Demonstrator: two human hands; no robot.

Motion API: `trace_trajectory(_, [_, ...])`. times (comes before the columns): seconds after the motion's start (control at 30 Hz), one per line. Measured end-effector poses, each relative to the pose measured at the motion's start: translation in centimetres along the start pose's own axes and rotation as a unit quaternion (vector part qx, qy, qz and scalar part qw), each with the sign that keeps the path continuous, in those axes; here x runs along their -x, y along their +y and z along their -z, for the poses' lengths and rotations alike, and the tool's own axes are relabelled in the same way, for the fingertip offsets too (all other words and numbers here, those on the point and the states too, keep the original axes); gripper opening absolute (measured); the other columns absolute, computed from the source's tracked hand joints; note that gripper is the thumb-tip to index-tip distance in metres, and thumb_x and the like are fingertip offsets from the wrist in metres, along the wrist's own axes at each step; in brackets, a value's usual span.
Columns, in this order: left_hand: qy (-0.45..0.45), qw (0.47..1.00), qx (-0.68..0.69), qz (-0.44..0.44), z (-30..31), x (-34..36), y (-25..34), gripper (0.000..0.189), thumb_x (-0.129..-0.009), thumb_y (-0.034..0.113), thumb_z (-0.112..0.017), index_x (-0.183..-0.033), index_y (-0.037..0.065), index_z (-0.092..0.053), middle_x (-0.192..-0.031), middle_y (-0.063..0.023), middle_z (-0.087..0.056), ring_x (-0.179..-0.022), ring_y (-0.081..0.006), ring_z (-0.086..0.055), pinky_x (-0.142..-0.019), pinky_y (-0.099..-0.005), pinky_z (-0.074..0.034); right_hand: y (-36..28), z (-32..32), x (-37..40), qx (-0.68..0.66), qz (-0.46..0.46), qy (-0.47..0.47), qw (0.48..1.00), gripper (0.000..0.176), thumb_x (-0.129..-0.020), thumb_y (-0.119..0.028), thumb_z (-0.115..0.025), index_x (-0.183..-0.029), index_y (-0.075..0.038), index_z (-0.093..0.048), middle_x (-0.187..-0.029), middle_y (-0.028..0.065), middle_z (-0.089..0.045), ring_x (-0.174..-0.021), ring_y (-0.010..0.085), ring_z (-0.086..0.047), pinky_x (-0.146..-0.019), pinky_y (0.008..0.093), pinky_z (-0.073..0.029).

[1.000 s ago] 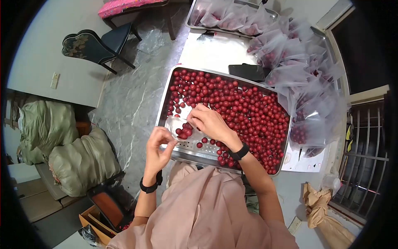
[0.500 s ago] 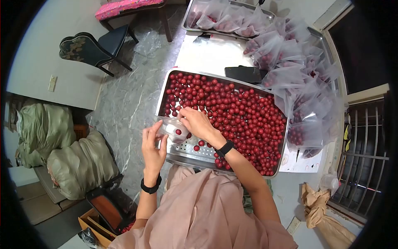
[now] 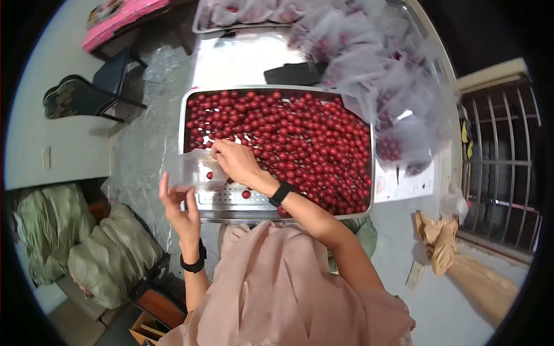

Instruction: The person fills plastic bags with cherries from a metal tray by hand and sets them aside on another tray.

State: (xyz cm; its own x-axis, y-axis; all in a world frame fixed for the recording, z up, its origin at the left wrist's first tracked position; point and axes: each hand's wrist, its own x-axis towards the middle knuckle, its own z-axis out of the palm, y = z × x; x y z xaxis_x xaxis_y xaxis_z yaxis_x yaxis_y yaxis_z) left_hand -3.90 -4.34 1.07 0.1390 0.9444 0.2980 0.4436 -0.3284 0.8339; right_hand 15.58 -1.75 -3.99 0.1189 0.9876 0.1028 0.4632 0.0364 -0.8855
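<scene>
A clear plastic bag (image 3: 196, 167) lies over the front left corner of a metal tray (image 3: 216, 202), with a red fruit (image 3: 209, 175) showing at it. My right hand (image 3: 238, 161) has its fingers bent together on the bag's right edge. At the left, just below the bag's mouth, my left hand (image 3: 182, 210) has thumb and fingers spread, fingertips close to the plastic. Small round red fruits (image 3: 306, 153) fill most of the tray. Near the tray's perforated front part lies a single fruit (image 3: 246, 194).
Filled plastic bags (image 3: 398, 104) crowd the table's right side, and more stand in another tray (image 3: 242, 26) at the back. A black phone-like object (image 3: 294, 74) lies behind the fruit tray. Left are a chair (image 3: 81, 98) and green sacks (image 3: 115, 254).
The view has shifted, so the tray appears further left. My left hand's fingers have spread and sit lower beside the bag. My right hand stays at the bag's edge.
</scene>
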Motion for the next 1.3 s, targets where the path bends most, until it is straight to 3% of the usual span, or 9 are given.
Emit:
trace_trajectory(0.17, [-0.024, 0.998, -0.038, -0.054, -0.3, 0.9, -0.9, 0.064, -0.093, -0.008, -0.065, -0.151, 0.006, -0.042, -0.099, -0.0074, -0.064, -0.083, -0.0103, -0.064, -0.078, -0.0240, -0.051, -0.2, 0.8, 2.6, 0.003, -0.012, 0.012, 1.000, 0.011, -0.093, -0.007, -0.059, -0.103, -0.004, -0.060, -0.099, 0.0150, -0.065, -0.087, 0.0376, -0.065, -0.074, 0.0461, -0.052])
trace_trajectory(0.3, [-0.046, 0.998, -0.027, -0.026, -0.4, 0.9, -0.4, 0.059, -0.093, -0.007, -0.065, -0.148, 0.005, -0.046, -0.100, -0.0068, -0.064, -0.085, -0.0101, -0.064, -0.076, -0.0241, -0.052, -1.2, 3.2, 6.6, -0.030, -0.019, 0.040, 0.999, 0.016, -0.094, -0.008, -0.060, -0.109, -0.004, -0.061, -0.105, 0.0159, -0.062, -0.088, 0.0356, -0.065, -0.075, 0.0447, -0.052])
trace_trajectory(0.37, [-0.060, 0.998, -0.008, -0.025, -0.3, 0.7, -0.3, 0.056, -0.090, -0.009, -0.067, -0.143, 0.005, -0.053, -0.112, -0.0100, -0.065, -0.085, -0.0142, -0.069, -0.079, -0.0281, -0.054, -1.2, 5.1, 9.4, -0.029, -0.044, 0.026, 0.998, 0.020, -0.094, -0.009, -0.061, -0.114, -0.005, -0.062, -0.105, 0.0155, -0.061, -0.089, 0.0330, -0.066, -0.076, 0.0420, -0.052])
trace_trajectory(0.4, [-0.064, 0.998, -0.008, -0.026, -0.4, 0.7, -0.3, 0.056, -0.090, -0.009, -0.067, -0.143, 0.005, -0.053, -0.112, -0.0100, -0.065, -0.085, -0.0142, -0.069, -0.079, -0.0281, -0.054, -1.0, 6.2, 10.8, -0.044, -0.059, 0.019, 0.997, 0.020, -0.094, -0.012, -0.061, -0.112, -0.006, -0.061, -0.108, 0.0162, -0.061, -0.095, 0.0391, -0.064, -0.079, 0.0486, -0.051])
trace_trajectory(0.7, [-0.087, 0.994, -0.037, -0.058, -1.0, 0.4, 0.0, 0.057, -0.093, -0.008, -0.065, -0.146, 0.006, -0.050, -0.098, -0.0039, -0.062, -0.081, -0.0087, -0.062, -0.071, -0.0235, -0.051, 3.1, 14.3, 24.7, -0.010, -0.241, 0.202, 0.949, 0.012, -0.094, -0.007, -0.066, -0.105, -0.001, -0.064, -0.101, 0.0104, -0.064, -0.088, 0.0179, -0.069, -0.077, 0.0308, -0.056])
trace_trajectory(0.9, [-0.091, 0.993, -0.031, -0.065, -1.3, 0.3, 0.4, 0.058, -0.093, -0.007, -0.065, -0.147, 0.006, -0.049, -0.096, -0.0032, -0.062, -0.079, -0.0079, -0.061, -0.070, -0.0226, -0.050, 3.2, 13.8, 28.3, 0.186, -0.315, 0.162, 0.917, 0.050, -0.080, -0.013, -0.079, -0.122, -0.005, -0.053, -0.112, 0.0154, -0.054, -0.093, 0.0352, -0.064, -0.078, 0.0443, -0.053])
trace_trajectory(1.1, [-0.089, 0.992, -0.035, -0.082, -1.3, 0.5, 0.1, 0.059, -0.093, -0.006, -0.067, -0.147, 0.007, -0.049, -0.096, -0.0035, -0.063, -0.081, -0.0089, -0.063, -0.071, -0.0231, -0.051, 3.5, 12.1, 27.8, 0.199, -0.285, 0.194, 0.917, 0.059, -0.080, -0.011, -0.077, -0.132, -0.005, -0.049, -0.122, 0.0196, -0.046, -0.103, 0.0425, -0.059, -0.082, 0.0467, -0.052])
trace_trajectory(1.17, [-0.090, 0.995, -0.017, -0.040, -1.2, 0.7, 0.0, 0.058, -0.089, -0.007, -0.070, -0.142, 0.007, -0.056, -0.118, -0.0104, -0.065, -0.087, -0.0139, -0.065, -0.073, -0.0276, -0.056, 3.4, 11.4, 27.3, 0.205, -0.279, 0.199, 0.917, 0.059, -0.080, -0.011, -0.076, -0.132, -0.005, -0.049, -0.124, 0.0197, -0.046, -0.105, 0.0429, -0.058, -0.083, 0.0465, -0.052])
trace_trajectory(1.3, [-0.087, 0.995, -0.019, -0.042, -1.2, 0.8, 0.0, 0.057, -0.089, -0.007, -0.070, -0.142, 0.007, -0.056, -0.124, -0.0114, -0.065, -0.089, -0.0141, -0.065, -0.074, -0.0282, -0.057, 4.4, 10.6, 26.6, 0.267, -0.240, 0.205, 0.911, 0.058, -0.081, -0.013, -0.076, -0.133, -0.006, -0.050, -0.131, 0.0189, -0.046, -0.109, 0.0424, -0.058, -0.087, 0.0461, -0.052])
